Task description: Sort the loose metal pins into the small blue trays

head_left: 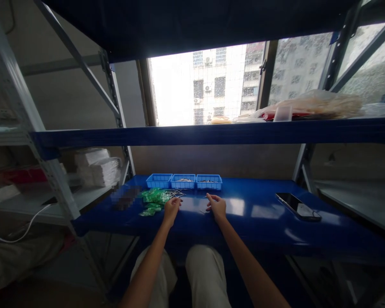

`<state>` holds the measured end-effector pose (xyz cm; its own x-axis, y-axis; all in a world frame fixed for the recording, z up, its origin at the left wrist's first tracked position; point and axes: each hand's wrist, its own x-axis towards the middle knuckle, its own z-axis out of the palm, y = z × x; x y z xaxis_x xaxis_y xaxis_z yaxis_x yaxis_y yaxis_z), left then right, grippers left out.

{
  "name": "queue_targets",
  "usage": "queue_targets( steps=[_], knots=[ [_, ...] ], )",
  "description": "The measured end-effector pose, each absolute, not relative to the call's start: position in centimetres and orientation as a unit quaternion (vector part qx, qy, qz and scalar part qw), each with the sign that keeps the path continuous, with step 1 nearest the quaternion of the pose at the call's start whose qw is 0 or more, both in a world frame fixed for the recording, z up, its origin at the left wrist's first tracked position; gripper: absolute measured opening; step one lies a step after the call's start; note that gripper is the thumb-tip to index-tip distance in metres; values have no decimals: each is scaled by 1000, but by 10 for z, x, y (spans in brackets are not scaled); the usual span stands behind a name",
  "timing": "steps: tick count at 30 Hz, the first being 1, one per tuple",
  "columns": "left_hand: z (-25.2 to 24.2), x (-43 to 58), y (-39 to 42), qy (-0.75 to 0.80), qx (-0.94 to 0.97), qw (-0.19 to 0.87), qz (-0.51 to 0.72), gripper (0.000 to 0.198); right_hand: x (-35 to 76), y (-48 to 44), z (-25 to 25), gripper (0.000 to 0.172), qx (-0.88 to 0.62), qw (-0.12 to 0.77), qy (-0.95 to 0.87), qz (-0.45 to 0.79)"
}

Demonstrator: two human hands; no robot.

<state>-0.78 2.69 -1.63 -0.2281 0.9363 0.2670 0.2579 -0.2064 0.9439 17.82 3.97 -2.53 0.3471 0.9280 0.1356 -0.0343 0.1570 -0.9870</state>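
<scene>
Both my hands rest on a blue shelf top [250,214] in front of me. My left hand [172,207] lies beside a heap of small green packets [154,198], fingers curled near some thin metal pins [176,193]. My right hand [217,205] is a little to the right, thumb and forefinger pinched together over the surface; what they hold is too small to make out. Behind the hands stand three small blue trays [183,181] in a row, with metal pins in at least two.
A dark phone [297,206] with a cable lies on the right of the shelf top. A blurred dark object [125,198] sits left of the green packets. An upper blue shelf [211,132] carries plastic bags [311,107]. White packages [96,167] fill the left rack.
</scene>
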Motion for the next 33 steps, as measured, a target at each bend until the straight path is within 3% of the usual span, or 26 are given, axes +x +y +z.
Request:
queue_targets(
  steps=[5,14,23,33],
  knots=[
    [-17,-8,29,567,526,296,561,29,177,41,-26,26,-503,628,-459,376],
    [-16,-10,27,588,561,265,519,29,174,34,-23,24,-495,614,-502,355],
    [-14,15,18,574,770,-6,278,14,177,27,-27,36,-486,624,-478,381],
    [-15,33,42,543,808,-23,228,13,170,48,-25,32,-484,531,-582,382]
  ],
)
